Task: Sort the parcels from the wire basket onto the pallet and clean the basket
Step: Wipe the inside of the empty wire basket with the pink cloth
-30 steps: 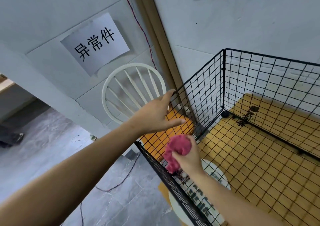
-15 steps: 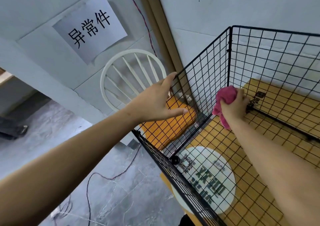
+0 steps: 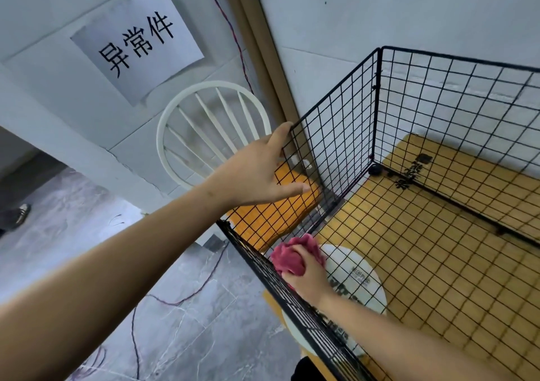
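1. Two bare hands are in view, both at the wire basket (image 3: 438,94).
2. Far left: one shoe (image 3: 22,214) on the grey floor (image 3: 73,234); a thin cable (image 3: 204,282) trails across the floor toward the basket.
3. Upper left: a paper sign (image 3: 137,40) with black characters is stuck on the white wall (image 3: 380,9).
4. Below the sign: a white chair (image 3: 210,109), its spindle back toward the wall; its orange seat (image 3: 263,220) is just beside the basket's left panel and shows through the mesh.
5. Left hand (image 3: 257,176): fingers straight and spread; forefinger tip at the left panel's top rail, thumb lying across the mesh; nothing held.
6. Behind it: a brown strip (image 3: 254,24) and a red cord (image 3: 231,31) run up the wall.
7. Cloth (image 3: 292,253): red and bunched; right hand (image 3: 306,278) has its fingers curled round it; it is pressed to the near panel by the top rail, close to the left corner.
8. Basket: black, open-topped, set in the wall corner; a yellow mat (image 3: 455,214) with black print shows through the bottom mesh; a white round disc (image 3: 358,266) is just right of the right hand; a black ball joint (image 3: 375,170) sits at the base of the far corner.
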